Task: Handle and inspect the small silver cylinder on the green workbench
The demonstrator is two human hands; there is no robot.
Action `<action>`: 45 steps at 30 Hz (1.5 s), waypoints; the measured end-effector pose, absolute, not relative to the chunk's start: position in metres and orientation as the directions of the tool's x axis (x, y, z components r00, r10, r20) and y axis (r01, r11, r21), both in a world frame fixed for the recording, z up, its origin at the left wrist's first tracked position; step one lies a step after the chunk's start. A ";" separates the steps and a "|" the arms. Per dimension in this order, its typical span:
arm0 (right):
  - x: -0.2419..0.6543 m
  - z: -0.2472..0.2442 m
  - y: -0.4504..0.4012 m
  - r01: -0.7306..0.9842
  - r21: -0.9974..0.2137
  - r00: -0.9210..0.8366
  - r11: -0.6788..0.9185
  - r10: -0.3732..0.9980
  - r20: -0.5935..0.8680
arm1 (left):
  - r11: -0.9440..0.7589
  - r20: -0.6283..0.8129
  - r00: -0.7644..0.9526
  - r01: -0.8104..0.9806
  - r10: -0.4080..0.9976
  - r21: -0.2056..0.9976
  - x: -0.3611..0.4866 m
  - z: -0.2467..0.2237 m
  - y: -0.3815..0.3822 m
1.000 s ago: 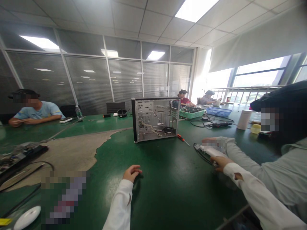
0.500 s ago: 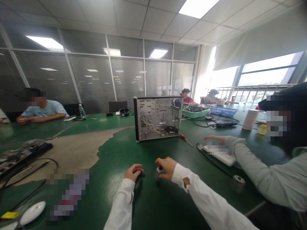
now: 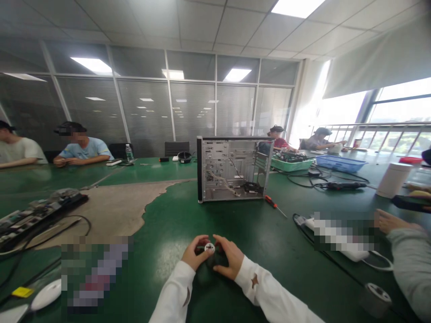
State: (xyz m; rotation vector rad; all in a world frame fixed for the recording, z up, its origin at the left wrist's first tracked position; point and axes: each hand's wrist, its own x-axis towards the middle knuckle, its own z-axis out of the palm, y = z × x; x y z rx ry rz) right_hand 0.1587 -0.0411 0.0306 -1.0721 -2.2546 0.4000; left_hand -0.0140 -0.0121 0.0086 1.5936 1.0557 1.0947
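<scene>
Between my two hands is a small grey cylinder (image 3: 209, 247) with a pale round end face that has dark holes in it; it looks like a small motor. My left hand (image 3: 197, 252) is closed around it, thumb at its front and fingers behind. My right hand (image 3: 232, 255) is beside it, fingers and thumb apart in a loose curve, with a gap to the cylinder. Beyond both hands stands an open computer case (image 3: 232, 170), its metal inside and loose wires showing. A screwdriver (image 3: 271, 202) with an orange-red handle lies at the case's right corner.
On the right are a white power strip (image 3: 350, 246), a second similar cylinder (image 3: 379, 298) and a co-worker's hand (image 3: 393, 222). Green (image 3: 292, 165) and blue (image 3: 341, 163) baskets stand behind. At left lie a circuit board assembly (image 3: 40, 217), cables and a white mouse (image 3: 47, 294).
The grey cylinder has passed from my right hand to my left, moving slightly left. My right hand has opened. The view has turned left, and the co-worker on the right has leaned away.
</scene>
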 end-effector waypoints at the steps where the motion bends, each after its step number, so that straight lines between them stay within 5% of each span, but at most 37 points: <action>1: 0.161 0.026 -0.040 0.568 -0.536 -0.481 0.625 0.780 0.400 | -0.248 0.191 0.273 0.192 0.943 0.949 -0.014 0.012 -0.014; 8: 0.161 0.012 -0.033 0.456 -0.641 -0.454 0.618 0.780 0.429 | -0.359 0.275 0.261 0.369 0.925 0.857 -0.010 0.017 -0.024; 12: 0.163 0.011 -0.032 0.449 -0.690 -0.436 0.568 0.813 0.386 | -0.480 0.447 0.204 0.546 0.871 0.687 -0.005 0.008 -0.028; 19: 0.164 0.011 -0.031 0.477 -0.656 -0.456 0.584 0.803 0.384 | -0.619 0.627 0.314 0.703 0.712 0.350 -0.005 0.011 -0.031; 26: 0.163 0.003 -0.027 0.504 -0.629 -0.463 0.592 0.800 0.382 | -0.666 0.683 0.371 0.711 0.630 0.228 -0.003 0.016 -0.032; 36: 0.163 0.006 -0.024 0.421 -0.709 -0.432 0.566 0.812 0.392 | -0.720 0.718 0.378 0.649 0.585 0.246 0.007 0.021 -0.040; 45: 0.163 0.010 -0.028 0.370 -0.745 -0.417 0.555 0.816 0.401 | -0.600 0.668 0.192 0.657 0.719 0.457 0.010 0.019 -0.042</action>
